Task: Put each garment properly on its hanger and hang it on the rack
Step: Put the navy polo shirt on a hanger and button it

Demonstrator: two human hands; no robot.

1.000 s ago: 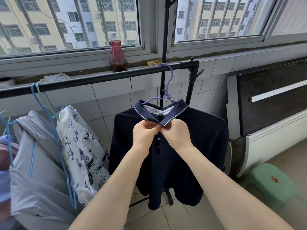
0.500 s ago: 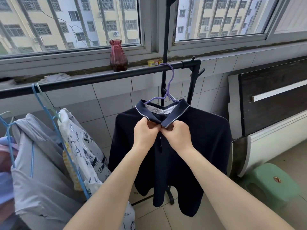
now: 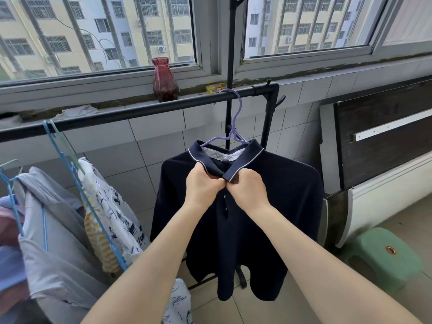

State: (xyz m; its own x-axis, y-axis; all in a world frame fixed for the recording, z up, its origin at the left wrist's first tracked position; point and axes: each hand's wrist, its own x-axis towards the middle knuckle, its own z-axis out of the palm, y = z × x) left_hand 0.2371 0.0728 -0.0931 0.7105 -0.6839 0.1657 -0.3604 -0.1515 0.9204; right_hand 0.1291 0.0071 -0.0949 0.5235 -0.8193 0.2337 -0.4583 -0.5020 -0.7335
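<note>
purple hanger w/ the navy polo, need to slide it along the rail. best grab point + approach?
Grip the purple hanger on its bare neck, between the black rail and the collar of the navy polo, coming from the front. The shoulders are buried in fabric, and both hands sit lower at the placket.

Daylight came through two wide windows (image 3: 98, 36) with pale frames, and beyond their bars stood yellow and white apartment blocks (image 3: 304, 22). On the stained sill (image 3: 304, 73) sat a dark red glass vase (image 3: 165, 80) and, just beside it to the right, a small yellow box (image 3: 216, 88), perhaps matches. White tiles (image 3: 154, 148) covered the wall below the sill. A dark wooden board (image 3: 383, 134) with a white strip leaned against the wall on the right, a white panel (image 3: 385, 195) lay beneath it, and a green plastic stool (image 3: 383, 256) stood on the beige tiled floor (image 3: 411, 220).
</note>
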